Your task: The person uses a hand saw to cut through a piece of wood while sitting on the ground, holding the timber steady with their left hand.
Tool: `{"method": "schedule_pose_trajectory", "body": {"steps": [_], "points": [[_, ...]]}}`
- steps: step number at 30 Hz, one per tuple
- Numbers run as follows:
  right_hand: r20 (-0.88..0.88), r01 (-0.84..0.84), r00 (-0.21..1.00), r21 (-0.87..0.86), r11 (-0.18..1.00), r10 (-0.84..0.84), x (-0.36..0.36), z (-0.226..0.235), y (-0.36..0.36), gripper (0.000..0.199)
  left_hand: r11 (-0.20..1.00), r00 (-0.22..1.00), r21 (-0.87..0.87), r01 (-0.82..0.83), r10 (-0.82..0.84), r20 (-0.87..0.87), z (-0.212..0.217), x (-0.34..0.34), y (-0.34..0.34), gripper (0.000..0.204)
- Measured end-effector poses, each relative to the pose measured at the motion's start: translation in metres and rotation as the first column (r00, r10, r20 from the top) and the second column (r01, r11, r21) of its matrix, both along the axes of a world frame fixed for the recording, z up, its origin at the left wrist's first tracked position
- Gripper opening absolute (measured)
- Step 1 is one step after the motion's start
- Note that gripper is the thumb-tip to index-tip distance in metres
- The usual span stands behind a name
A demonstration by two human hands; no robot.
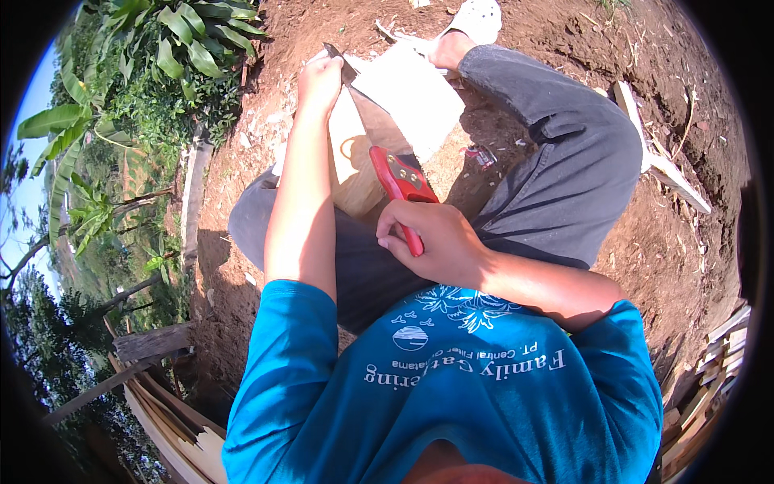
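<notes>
My right hand [443, 242] is wrapped round the red handle [403, 181] of a hand saw. Its metal blade [379, 121] runs away from me and to the left, ending in a dark tip. My left hand [320, 85] is closed beside that tip; whether it grips the blade or the wood under it is hidden. A tan wooden board [351, 173] lies below the blade, between my left forearm and the saw. Right of the blade, a pale, sunlit flat piece [411, 101] is too bright to make out fully.
My bent legs in grey trousers [564, 169] flank the work, with a white clog [477, 20] at the far side. Wood strips [673, 177] lie on brown soil at the right. Stacked wood [713, 375] stands at the lower right, plants [181, 48] at the far left.
</notes>
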State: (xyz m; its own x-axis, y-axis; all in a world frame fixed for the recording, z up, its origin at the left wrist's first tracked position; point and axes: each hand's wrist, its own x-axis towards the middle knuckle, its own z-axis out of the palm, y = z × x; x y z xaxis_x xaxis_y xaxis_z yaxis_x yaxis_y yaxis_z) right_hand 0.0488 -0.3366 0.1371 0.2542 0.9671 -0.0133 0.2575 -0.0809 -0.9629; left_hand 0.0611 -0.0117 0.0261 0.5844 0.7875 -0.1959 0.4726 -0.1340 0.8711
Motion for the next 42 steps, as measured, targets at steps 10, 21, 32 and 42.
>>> {"method": "schedule_pose_trajectory", "body": {"steps": [10,21,32,42], "points": [[0.015,-0.157,0.988,0.096,0.983,0.156,0.030,-0.010,-0.016,0.016,0.975,0.999,0.220,0.006,0.004,-0.048,0.009,-0.010,-0.009,0.035],[0.021,-0.345,0.939,0.050,0.937,0.344,0.057,-0.028,-0.023,0.025,0.870,0.987,0.466,-0.159,0.132,0.090,0.014,-0.007,-0.017,0.037],[-0.101,-0.295,0.945,0.138,0.945,0.310,0.057,-0.039,0.016,0.010,0.879,0.965,0.408,-0.246,0.182,0.190,0.023,-0.002,0.017,0.033],[0.020,-0.368,0.930,0.047,0.929,0.367,0.081,-0.062,0.020,0.020,0.830,0.825,0.421,-0.366,0.081,0.559,0.017,-0.005,0.040,0.040]]}}
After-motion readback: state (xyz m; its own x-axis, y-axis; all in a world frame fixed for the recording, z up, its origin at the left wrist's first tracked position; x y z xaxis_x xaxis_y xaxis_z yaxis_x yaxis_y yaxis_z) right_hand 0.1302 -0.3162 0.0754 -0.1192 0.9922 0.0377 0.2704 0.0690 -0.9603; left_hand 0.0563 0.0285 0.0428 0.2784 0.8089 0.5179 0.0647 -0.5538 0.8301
